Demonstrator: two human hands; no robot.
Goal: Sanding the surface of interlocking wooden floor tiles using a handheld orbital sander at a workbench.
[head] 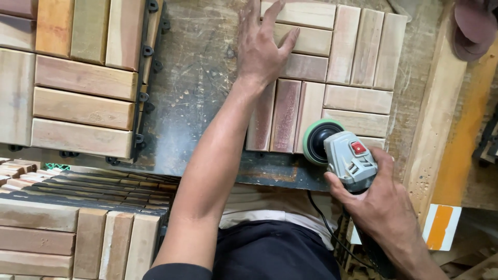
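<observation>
The left hand (264, 44) lies flat and open, fingers spread, pressing on the upper left slats of a wooden tile (332, 78); the right hand (381, 199) is closed around the grey body of a sander (348, 161), thumb near its red switch; the sander's round green-edged pad (316, 141) sits on the tile's lower edge, tilted slightly; a black cord (321, 218) runs down from the tool toward the person's dark clothing. The tile, made of short slats set in alternating blocks, rests on a worn, scratched bench (197, 88); a second tile (78, 78) with black plastic edge clips lies to the left, apart from the first; a stack of tiles (78, 228) stands at lower left; a long plank (436, 109) runs along the right side; dark sanding discs (474, 26) sit at upper right.
</observation>
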